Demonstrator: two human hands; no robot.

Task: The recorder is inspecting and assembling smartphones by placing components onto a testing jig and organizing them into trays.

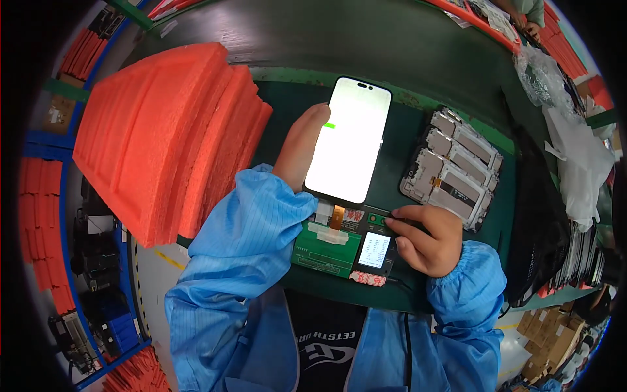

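We saw a lit display panel (353, 150) above the middle of the counter (284, 95), its face white within a thin black border, with a small green bar by its left edge and a dark pill-shaped cut-out at its far end. Nearer us, the test board (328, 251) showed a green, taped section on its left and a black section with a small lit screen (375, 250) on its right; an orange ribbon cable (337, 217) lay at its top, just below the panel. Around these, from the left, we found a stack of red foam trays (163, 144), then our left hand (299, 144), closed on the panel's left edge with the thumb in front, its other fingers hidden. Our right hand (431, 240), loosely bent with nothing visibly held, had its fingertips at the board's buttons and covered that corner. Further right lay overlapping phone frames (454, 173), then a clear plastic bag (575, 163). The panel faced up toward us, its long axis leaning slightly rightward, the cut-out end pointing away from us.
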